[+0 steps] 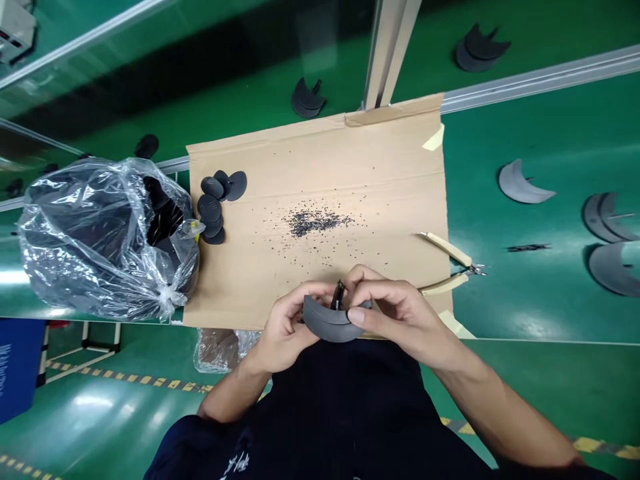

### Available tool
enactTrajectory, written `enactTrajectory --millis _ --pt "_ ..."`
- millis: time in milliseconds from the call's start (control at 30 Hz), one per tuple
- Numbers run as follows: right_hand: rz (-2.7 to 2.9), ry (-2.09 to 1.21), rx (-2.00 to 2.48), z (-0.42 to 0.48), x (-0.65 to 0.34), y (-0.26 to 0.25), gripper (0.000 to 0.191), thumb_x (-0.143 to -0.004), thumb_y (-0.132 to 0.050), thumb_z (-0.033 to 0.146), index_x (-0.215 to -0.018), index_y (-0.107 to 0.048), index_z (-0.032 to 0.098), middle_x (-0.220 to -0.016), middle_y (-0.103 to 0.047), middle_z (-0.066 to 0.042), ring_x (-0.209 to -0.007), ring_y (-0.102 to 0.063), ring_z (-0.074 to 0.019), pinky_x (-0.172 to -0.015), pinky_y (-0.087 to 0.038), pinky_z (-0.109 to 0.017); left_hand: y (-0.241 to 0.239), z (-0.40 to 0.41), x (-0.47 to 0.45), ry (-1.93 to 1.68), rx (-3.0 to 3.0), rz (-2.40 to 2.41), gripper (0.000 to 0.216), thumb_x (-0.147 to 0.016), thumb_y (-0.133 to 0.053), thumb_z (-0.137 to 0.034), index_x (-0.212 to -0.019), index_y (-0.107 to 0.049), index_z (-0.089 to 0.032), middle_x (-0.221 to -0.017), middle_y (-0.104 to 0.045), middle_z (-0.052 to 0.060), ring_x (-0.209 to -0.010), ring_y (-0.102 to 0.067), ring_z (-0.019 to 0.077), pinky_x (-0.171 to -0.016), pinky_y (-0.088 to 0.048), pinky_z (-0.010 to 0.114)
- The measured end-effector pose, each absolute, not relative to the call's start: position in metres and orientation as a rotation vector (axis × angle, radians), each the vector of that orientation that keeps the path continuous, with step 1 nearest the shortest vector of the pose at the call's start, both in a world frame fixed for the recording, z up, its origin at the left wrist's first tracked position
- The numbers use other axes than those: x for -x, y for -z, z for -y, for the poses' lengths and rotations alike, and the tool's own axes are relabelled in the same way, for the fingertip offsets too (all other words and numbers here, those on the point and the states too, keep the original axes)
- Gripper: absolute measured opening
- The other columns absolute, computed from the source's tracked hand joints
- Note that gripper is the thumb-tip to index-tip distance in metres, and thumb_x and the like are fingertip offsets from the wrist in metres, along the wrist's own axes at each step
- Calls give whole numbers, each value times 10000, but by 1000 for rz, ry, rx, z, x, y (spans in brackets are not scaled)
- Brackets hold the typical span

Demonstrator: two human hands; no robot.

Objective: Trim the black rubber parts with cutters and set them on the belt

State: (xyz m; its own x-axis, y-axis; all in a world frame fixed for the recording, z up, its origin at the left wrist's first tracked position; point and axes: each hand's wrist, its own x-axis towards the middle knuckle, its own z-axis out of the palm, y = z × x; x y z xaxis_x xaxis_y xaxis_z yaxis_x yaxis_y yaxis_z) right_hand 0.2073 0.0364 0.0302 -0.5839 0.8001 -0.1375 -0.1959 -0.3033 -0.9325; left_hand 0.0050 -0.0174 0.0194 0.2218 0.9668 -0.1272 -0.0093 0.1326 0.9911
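Note:
Both my hands hold one dark grey crescent-shaped plastic part (327, 323) just above the near edge of a flat cardboard sheet (350, 173). My left hand (285, 327) grips its left end with curled fingers. My right hand (395, 310) closes over its right end, thumb pressed on the front face. A small black stub (339, 293) sticks up from the part between my fingertips. Black shavings (313, 222) lie scattered on the cardboard beyond my hands.
Cutting pliers (450, 267) with cream handles lie at the cardboard's right edge. A pile of dark round discs (216, 203) sits at its left, beside a clear plastic bag (105, 237) of dark parts. More grey crescents (523, 183) lie on the green table at right.

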Motion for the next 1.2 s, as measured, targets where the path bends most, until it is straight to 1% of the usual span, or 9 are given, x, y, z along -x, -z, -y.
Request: enactTrajectory --millis 167,300,400,533,733,900,967,1100,1200 --pt "1451 -1840 782 -35 -207 -29 297 -984 -615 392 -782 -661 179 -909 -587 -43 -838 -606 -150 -746 -505 -302 -19 19 -10 -1052 -1149 -1177 239 -898 -730 -343 -1079 -693 -191 -959 -742 60 -835 -696 160 -759 -564 240" --pt "1772 -1010 1049 -22 -206 -28 322 -907 -718 456 -1104 -675 205 -1015 -631 -87 -974 -615 -219 -796 -519 -360 -21 19 -16 -1153 -1142 -1261 231 -886 -743 -332 -1067 -680 -205 -963 -733 37 -869 -690 151 -793 -556 231" --pt "2075 -299 959 -13 -206 -28 305 -906 -740 356 -1158 -675 196 -890 -659 -57 -822 -583 -186 -680 -461 -325 -24 18 -22 -1178 -1219 -1372 205 -872 -750 -299 -1027 -669 -192 -889 -702 12 -776 -655 122 -725 -535 205" --pt "2217 -18 753 -10 -206 -25 253 -960 -572 134 -1196 -663 124 -725 -649 -33 -639 -509 -152 -542 -360 -322 -30 19 -26 -1188 -1300 -1403 186 -882 -733 -269 -1039 -654 -208 -846 -676 -12 -670 -591 88 -653 -503 188" --pt "2225 -155 794 -11 -221 -24 359 -991 -462 89 -1305 -632 126 -787 -698 -57 -628 -559 -154 -580 -446 -315 -30 21 -5 -1065 -1165 -1001 481 -957 -571 -561 -1270 -647 -204 -1124 -728 114 -953 -713 227 -839 -597 345" --pt "2018 -674 817 -11 -218 -29 397 -977 -480 36 -1315 -608 202 -1019 -721 -82 -857 -695 -146 -690 -563 -255 -21 13 -4 -1141 -1370 -1156 146 -931 -700 -310 -1039 -719 -214 -917 -745 39 -819 -714 153 -713 -586 246" --pt "1749 -1031 879 -9 -211 -31 352 -1004 -486 106 -1327 -566 220 -983 -703 -57 -808 -692 -130 -652 -570 -234 -20 10 -8 -1228 -1583 -1221 103 -892 -746 -234 -990 -727 -208 -909 -737 31 -838 -709 146 -725 -583 242" --pt "1472 -1586 1044 -6 -204 -32 150 -994 -597 351 -1009 -617 204 -685 -602 35 -540 -558 -95 -461 -458 -199 -20 7 -12 -1293 -1931 -1223 206 -883 -726 -123 -1065 -734 -219 -950 -729 33 -845 -696 140 -720 -576 252" --pt "1603 -1523 1062 -5 -205 -32 240 -1007 -572 338 -827 -622 188 -625 -591 29 -544 -562 -102 -497 -471 -208 -22 10 -7 -1217 -1936 -1166 300 -947 -647 -200 -1246 -665 -199 -1045 -721 81 -943 -688 189 -794 -575 321"
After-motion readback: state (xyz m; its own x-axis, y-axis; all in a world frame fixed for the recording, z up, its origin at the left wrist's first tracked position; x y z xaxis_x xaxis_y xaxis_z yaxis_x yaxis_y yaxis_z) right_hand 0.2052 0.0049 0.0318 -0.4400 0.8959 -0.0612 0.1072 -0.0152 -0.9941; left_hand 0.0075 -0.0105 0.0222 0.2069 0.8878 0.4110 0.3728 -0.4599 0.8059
